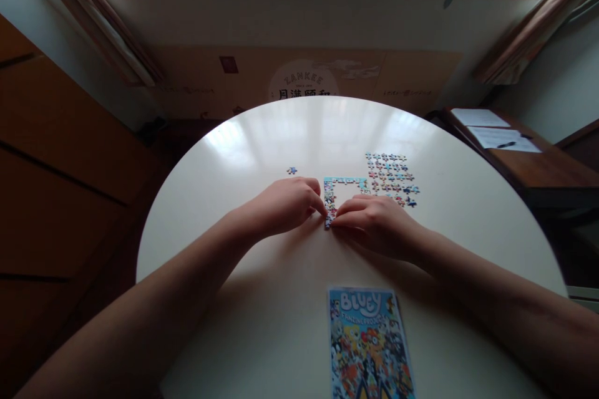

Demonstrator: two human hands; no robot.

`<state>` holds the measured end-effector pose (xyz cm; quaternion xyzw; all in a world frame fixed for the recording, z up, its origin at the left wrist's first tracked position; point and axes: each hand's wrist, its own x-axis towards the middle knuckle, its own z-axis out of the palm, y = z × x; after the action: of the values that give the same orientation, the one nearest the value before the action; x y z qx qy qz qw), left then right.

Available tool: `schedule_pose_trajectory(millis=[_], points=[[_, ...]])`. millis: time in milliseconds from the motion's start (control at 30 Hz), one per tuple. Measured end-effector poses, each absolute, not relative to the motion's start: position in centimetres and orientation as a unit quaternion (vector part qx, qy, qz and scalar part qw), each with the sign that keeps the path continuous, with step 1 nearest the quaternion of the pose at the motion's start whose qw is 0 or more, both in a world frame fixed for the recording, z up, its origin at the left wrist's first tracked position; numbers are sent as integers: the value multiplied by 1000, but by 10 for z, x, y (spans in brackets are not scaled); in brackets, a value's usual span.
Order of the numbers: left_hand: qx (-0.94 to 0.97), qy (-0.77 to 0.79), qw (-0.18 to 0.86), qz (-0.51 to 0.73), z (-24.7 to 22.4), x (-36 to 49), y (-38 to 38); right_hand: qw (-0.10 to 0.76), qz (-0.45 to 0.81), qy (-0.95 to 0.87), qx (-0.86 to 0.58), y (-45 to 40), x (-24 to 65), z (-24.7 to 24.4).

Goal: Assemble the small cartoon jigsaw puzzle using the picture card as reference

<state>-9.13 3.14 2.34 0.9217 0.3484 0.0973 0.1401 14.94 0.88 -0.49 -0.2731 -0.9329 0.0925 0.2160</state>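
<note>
The left hand (294, 202), fingers curled, touches the puzzle border's (329, 190) near-left end (white tabletop (347, 191) shows inside); the right hand (375, 218), loosely bent, meets it too, beside loose pieces (387, 168). Whether either grips anything, I cannot tell.

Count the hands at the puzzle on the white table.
2: the left hand at the left side of the partly built puzzle, the right hand at its lower part. No others show.

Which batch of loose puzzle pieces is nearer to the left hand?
The tiny bluish batch, a piece or two, just beyond the left hand and left of the puzzle border; the bigger batch forms rows right of it.
</note>
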Motion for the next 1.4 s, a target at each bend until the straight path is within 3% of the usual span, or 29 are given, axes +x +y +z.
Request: schedule_pose_trajectory(millis=[267, 567, 1400], points=[[921, 352, 135, 93, 25, -89, 30, 190, 108, -931, -294, 7, 149, -3], [919, 360, 139, 84, 29, -85, 26, 251, 84, -907, -329, 14, 161, 7], [918, 367, 113, 96, 24, -75, 27, 175, 87, -942, -273, 10, 159, 3]])
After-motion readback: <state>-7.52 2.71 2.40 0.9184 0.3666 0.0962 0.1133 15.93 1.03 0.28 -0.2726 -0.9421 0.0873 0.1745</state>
